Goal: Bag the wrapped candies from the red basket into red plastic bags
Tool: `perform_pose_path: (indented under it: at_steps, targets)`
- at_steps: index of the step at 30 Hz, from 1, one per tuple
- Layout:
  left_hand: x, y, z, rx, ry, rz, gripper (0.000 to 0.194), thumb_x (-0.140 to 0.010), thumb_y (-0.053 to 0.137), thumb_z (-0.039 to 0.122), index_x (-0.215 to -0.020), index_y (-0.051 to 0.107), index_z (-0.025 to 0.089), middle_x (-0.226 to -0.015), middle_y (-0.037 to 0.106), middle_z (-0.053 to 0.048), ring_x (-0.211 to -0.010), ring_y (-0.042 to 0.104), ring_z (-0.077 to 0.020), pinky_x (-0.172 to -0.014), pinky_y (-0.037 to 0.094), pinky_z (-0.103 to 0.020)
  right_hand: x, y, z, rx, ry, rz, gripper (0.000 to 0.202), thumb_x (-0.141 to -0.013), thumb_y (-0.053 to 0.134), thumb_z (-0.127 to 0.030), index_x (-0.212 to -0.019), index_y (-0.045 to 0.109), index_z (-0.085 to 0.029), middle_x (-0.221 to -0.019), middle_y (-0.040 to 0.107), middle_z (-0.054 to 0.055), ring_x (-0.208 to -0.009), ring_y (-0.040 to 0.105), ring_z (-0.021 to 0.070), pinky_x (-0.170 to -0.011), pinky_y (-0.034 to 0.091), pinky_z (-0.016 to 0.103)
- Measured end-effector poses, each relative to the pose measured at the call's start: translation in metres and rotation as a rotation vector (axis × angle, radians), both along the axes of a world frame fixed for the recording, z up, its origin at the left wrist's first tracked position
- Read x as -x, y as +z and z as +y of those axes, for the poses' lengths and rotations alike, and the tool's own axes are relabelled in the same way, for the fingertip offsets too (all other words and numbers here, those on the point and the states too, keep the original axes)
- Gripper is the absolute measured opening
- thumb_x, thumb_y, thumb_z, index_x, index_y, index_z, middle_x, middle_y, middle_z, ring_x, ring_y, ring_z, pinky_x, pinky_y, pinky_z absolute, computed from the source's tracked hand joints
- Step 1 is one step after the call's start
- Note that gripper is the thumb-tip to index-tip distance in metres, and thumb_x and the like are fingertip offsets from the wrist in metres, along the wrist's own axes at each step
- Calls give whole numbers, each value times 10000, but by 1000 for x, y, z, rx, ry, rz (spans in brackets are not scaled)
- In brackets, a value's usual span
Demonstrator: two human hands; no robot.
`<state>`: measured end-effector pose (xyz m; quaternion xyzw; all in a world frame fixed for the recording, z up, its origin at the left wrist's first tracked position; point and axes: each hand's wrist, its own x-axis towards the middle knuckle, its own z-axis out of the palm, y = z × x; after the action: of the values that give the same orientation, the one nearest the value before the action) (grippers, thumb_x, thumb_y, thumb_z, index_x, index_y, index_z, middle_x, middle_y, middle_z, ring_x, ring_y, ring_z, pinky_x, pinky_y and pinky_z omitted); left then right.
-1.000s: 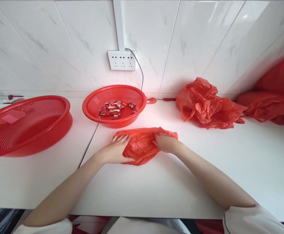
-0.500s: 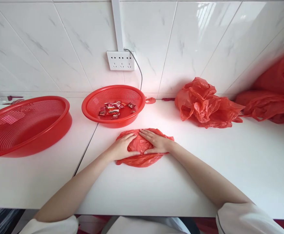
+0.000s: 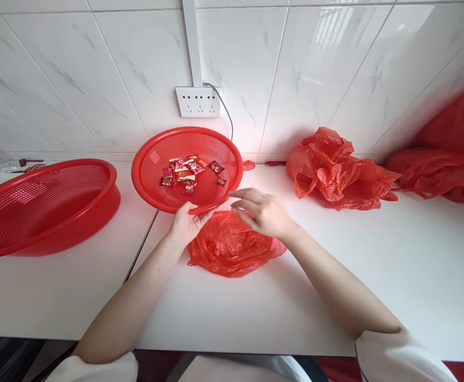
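Observation:
The small red basket [image 3: 148, 195] holds several wrapped packets [image 3: 184, 175] and is tilted toward me. My left hand [image 3: 187, 225] grips its near rim, thumb on the edge and fingers beneath. By the rim's right side is my right hand [image 3: 264, 211], its fingers apart and bent, the tips at or very near the edge; contact is unclear. Beneath my hands an opened red plastic bag [image 3: 232, 249] lies on the white table [image 3: 216, 313].
A larger red basket [image 3: 68, 233] stands at the left. Crumpled red bags [image 3: 335, 170] lie at the back right, with larger red bundles [image 3: 442, 170] beyond. A socket panel [image 3: 198, 102] with a cable is on the tiled wall.
Both hands have left the plastic bag and moved up to the small basket. My left hand has taken its rim, and the basket has tipped toward me. The bag's middle is now uncovered.

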<state>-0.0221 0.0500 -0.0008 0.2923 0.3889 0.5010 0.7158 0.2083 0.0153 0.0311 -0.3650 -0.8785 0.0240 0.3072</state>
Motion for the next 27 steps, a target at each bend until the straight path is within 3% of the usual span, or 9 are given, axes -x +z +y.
perform_pose_path:
  at_steps: [3, 5, 10, 17, 21, 24, 27]
  targets:
    - [-1, -14, -7, -2, 2, -47, 181, -775, 488, 142, -898, 618, 123, -1118, 691, -80, -1081, 638, -204, -1003, 504, -379, 3, 25, 6, -66, -102, 145, 273, -973, 404, -303, -1048, 646, -201, -1254, 617, 83, -1169, 544, 204, -985, 450, 362]
    - [0, -21, -10, -3, -28, -63, 99, -774, 506, 137, -801, 601, 137, -1086, 701, -69, -1069, 642, -215, -1006, 496, -424, 2, 30, 12, -68, -158, 185, 267, -971, 413, -310, -1031, 648, -199, -1228, 627, 82, -1124, 568, 209, -954, 462, 360]
    - [0, -31, -14, -25, -86, -44, 94, -770, 531, 127, -756, 622, 109, -1047, 708, -121, -1083, 631, -275, -983, 497, -478, -15, 11, 25, -20, -197, 76, 225, -952, 452, -273, -994, 661, -203, -1162, 655, 81, -1027, 611, 226, -851, 482, 356]
    - [-8, -36, -23, -37, -214, -12, 287, -805, 503, 132, -1028, 676, 79, -1168, 669, -143, -1151, 585, -306, -950, 514, -484, -27, -2, 26, 101, -242, -89, 263, -976, 398, -266, -1002, 647, -187, -999, 680, 88, -898, 632, 203, -772, 468, 316]
    - [-10, -32, -28, -54, -280, -16, 364, -821, 497, 139, -1152, 644, 97, -1247, 630, -136, -1190, 559, -317, -970, 495, -499, -17, -11, 25, 170, -177, -116, 350, -982, 387, -376, -1168, 593, -164, -1076, 670, 129, -977, 632, 232, -864, 468, 367]
    - [-12, -29, -33, -62, -302, -4, 385, -822, 513, 142, -1190, 625, 128, -1265, 622, -120, -1191, 561, -316, -980, 484, -508, -6, -23, 22, 151, -70, -138, 606, -932, 422, -546, -1377, 443, -136, -1318, 564, 184, -1253, 497, 310, -1094, 267, 543]
    - [-14, -29, -36, -61, -294, 18, 396, -810, 519, 140, -1193, 621, 129, -1247, 632, -122, -1173, 573, -319, -969, 488, -510, 6, -33, 17, 146, 34, -154, 817, -877, 427, -653, -1476, 293, -115, -1442, 437, 211, -1384, 337, 337, -1141, 24, 613]
